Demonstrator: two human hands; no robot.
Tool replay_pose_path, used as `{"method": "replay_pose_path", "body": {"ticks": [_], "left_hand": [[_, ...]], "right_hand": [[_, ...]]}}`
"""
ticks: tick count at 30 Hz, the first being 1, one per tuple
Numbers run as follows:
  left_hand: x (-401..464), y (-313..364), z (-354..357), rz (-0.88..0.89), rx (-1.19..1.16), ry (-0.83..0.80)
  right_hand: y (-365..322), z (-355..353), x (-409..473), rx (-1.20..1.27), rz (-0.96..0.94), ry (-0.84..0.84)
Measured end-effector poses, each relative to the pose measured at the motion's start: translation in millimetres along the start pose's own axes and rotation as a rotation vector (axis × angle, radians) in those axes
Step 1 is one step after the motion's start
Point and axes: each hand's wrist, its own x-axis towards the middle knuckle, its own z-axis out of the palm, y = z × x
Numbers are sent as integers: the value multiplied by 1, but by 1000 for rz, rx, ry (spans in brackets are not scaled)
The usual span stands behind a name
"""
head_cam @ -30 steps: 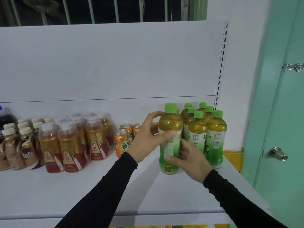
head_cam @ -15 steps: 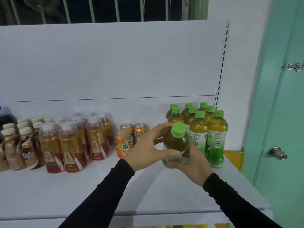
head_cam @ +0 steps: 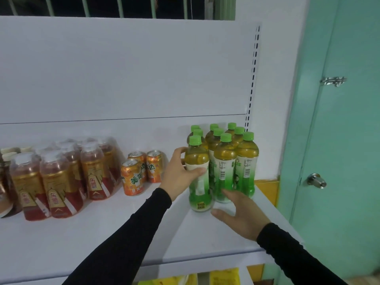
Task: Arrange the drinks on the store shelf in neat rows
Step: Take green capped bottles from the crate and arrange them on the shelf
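Left hand (head_cam: pixel 181 173) wrapped round front-left green tea bottle (head_cam: pixel 198 175) — thumb across label, bottle upright on white shelf (head_cam: pixel 102 223), touching the other green-capped bottles (head_cam: pixel 234 161) at right end. Right hand (head_cam: pixel 240 214) open, fingers spread, holding nothing — just beside bottle bases. Orange cans (head_cam: pixel 141 171) and shrink-wrapped red bottles (head_cam: pixel 61 173) further left.

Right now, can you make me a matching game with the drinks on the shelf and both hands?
Things:
1. left hand
2. right hand
3. orange cans
4. front green-cap bottle

States:
A. between the shrink-wrapped red-and-gold bottles and the green-cap bottles
B. open, fingers spread, by the bottle bases
C. upright on the shelf, held
D. wrapped round a bottle

Pairs: 1-D, 2-B, 3-A, 4-C
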Motion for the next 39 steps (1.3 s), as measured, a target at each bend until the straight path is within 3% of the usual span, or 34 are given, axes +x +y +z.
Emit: {"method": "replay_pose_path", "body": {"ticks": [9, 17, 29, 32, 35, 39], "left_hand": [[6, -15, 33, 17, 64, 60], [-27, -41, 38, -83, 265, -28], [-22, -40, 41, -131, 291, -2], [-19, -22, 31, -53, 325, 122], [-7, 11, 20, 160, 437, 258], [16, 61, 21, 329, 531, 202]], "right_hand": [[35, -4, -17, -375, 100, -129], [37, 2, -19, -390, 161, -153], [38, 2, -20, -380, 159, -134], [37, 1, -20, -360, 155, -129], [35, -1, -21, -339, 155, -120], [33, -3, -21, -270, 169, -108]]}}
